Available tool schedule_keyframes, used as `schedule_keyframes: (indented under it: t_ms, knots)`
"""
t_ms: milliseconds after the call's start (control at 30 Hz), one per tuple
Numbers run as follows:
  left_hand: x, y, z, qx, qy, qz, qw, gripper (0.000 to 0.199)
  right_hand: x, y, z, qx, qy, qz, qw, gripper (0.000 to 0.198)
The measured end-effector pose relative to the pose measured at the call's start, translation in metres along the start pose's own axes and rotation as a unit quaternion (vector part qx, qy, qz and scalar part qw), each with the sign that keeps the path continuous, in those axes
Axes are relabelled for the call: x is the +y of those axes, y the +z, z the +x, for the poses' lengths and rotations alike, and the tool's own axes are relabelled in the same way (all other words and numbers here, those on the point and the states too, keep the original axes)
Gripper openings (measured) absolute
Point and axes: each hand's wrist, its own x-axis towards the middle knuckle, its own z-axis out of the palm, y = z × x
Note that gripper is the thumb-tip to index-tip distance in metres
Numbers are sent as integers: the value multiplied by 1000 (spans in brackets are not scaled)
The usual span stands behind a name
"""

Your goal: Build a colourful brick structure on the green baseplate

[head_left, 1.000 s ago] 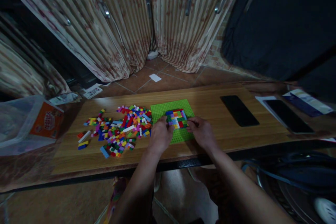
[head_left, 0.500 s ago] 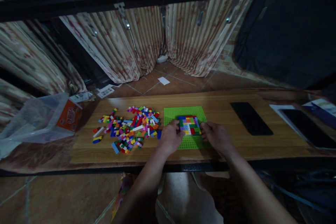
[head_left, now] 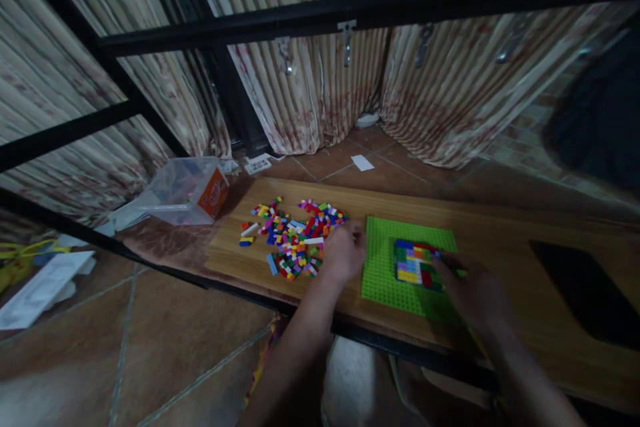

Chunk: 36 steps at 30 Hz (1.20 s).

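My left hand (head_left: 344, 252) is over the right edge of a pile of small coloured toy bricks (head_left: 295, 233), close to the green baseplate (head_left: 385, 230). Its fingers bend downward and are partly hidden, so their grip does not show. On the baseplate sits a flat multicoloured rectangle of joined bricks (head_left: 415, 263), with blue, yellow, white and red among its colours. My right hand (head_left: 473, 290) covers the rectangle's right side and the plate's right part. Its fingers are drawn together at the rectangle's edge, blurred; what is in them I cannot make out.
A clear plastic box (head_left: 183, 193) with an orange label stands left of the wooden board (head_left: 480, 233). A dark flat slab (head_left: 585, 287) lies on the board at right. A dark metal bar (head_left: 380, 13) crosses before striped curtains (head_left: 310, 100). Papers (head_left: 363, 163) lie beyond.
The view has turned left. My left hand has left the brick rectangle and moved left to the loose bricks. My right hand stays at the rectangle's right side.
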Motion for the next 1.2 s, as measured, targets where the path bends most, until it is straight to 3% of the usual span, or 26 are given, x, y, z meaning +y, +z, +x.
schedule_keyframes:
  t_ms: [167, 300, 700, 1067, 1200]
  knots:
    - [-32, -42, 12, 104, -73, 86, 988, 32, -3, -3, 1, 32, 13, 3, 999, 53]
    - [-51, -58, 12, 114, -95, 126, 981, 29, -8, -5, 1, 28, 38, 20, 999, 53]
    - [-40, -50, 11, 61, -105, 260, 958, 25, -15, -5, 1, 27, 37, 35, 998, 50]
    - [-35, -57, 10, 77, -97, 264, 957, 31, -16, -6, 1, 62, 31, 83, 994, 47]
    - [-34, -52, 12, 109, -74, 224, 966, 26, -18, -6, 0, 74, 27, 124, 989, 45]
